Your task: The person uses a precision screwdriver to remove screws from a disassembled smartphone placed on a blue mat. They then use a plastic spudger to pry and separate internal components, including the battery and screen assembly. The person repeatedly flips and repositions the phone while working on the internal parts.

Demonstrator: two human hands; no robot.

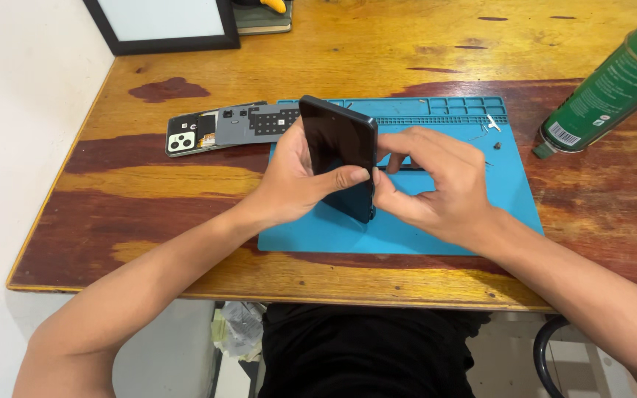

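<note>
Over the blue mat [407, 236], both hands' fingers [348, 177] clamp the dark phone [337, 147] upright, apparently pressing its edge; steady pressure seems needed.

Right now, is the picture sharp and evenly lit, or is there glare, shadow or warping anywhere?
Head view: sharp and evenly lit; soft glare on the glossy wooden table; the dark phone screen reflects little; faint shadows under both hands on the blue mat; the green spray can leans, cropped at the edge.

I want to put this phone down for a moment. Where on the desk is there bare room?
The wooden desk lies bare left of the blue work mat, below the opened phone back. The mat's right corner is bare too. It is crowded around both hands and by the green spray can.
</note>
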